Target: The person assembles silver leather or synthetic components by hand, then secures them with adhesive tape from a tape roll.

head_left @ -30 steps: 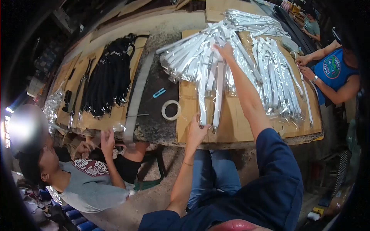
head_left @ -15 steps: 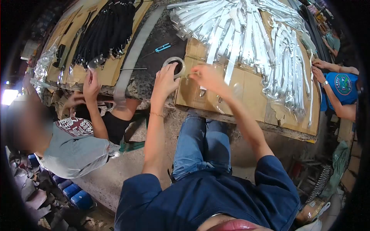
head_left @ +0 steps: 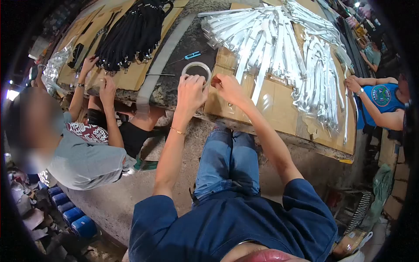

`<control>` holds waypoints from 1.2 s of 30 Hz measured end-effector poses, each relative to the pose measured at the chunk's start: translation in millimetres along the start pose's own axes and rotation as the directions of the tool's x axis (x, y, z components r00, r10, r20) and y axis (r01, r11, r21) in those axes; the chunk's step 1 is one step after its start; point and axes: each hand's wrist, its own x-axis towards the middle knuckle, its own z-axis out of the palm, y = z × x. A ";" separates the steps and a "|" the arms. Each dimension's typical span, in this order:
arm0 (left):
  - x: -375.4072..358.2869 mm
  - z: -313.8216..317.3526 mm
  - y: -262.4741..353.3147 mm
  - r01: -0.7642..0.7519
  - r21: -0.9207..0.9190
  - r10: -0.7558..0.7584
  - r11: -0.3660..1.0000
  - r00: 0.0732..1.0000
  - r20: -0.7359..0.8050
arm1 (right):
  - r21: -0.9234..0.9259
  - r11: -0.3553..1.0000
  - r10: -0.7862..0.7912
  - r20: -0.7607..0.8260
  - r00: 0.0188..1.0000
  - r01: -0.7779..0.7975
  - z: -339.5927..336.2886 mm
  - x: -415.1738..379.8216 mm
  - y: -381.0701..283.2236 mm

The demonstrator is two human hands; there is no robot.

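Note:
My left hand [head_left: 191,96] is closed around the lower part of a roll of clear tape [head_left: 196,64], held upright at the table's near edge. Close by the roll's right side is my right hand [head_left: 231,90], its thumb and fingertips pinched together; what lies between them is too small to make out. Beneath and beside my right hand lies a cardboard sheet [head_left: 279,105]. Across it spread white straps [head_left: 262,41] in clear plastic sleeves, with a second bundle of sleeved straps [head_left: 321,83] farther right.
Blue thread snips [head_left: 192,55] and a thin metal rod [head_left: 160,74] lie beyond my left hand. Black straps with metal clips [head_left: 128,37] rest on cardboard at left, where a co-worker in grey [head_left: 87,161] sits. Another person in blue [head_left: 382,98] works at the right edge.
My right hand has shifted left and closer to the roll, and my left fingers now curl over it. The left co-worker's hands have moved toward the black straps.

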 end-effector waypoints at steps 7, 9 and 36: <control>-32.4 -89.0 54.7 -0.067 0.137 0.070 0.988 0.997 -0.016 | 0.282 0.954 0.014 0.308 0.951 -0.105 -45.7 -59.7 -64.8; -48.4 -107.4 63.5 -0.049 0.086 0.043 0.995 0.996 0.077 | 0.404 0.908 -0.057 0.387 0.920 -0.114 -47.5 -83.4 -69.2; -276.3 -25.3 95.7 0.311 -0.523 0.174 0.794 0.708 0.685 | 0.831 0.231 0.372 0.405 0.835 -0.506 97.5 -336.5 -39.1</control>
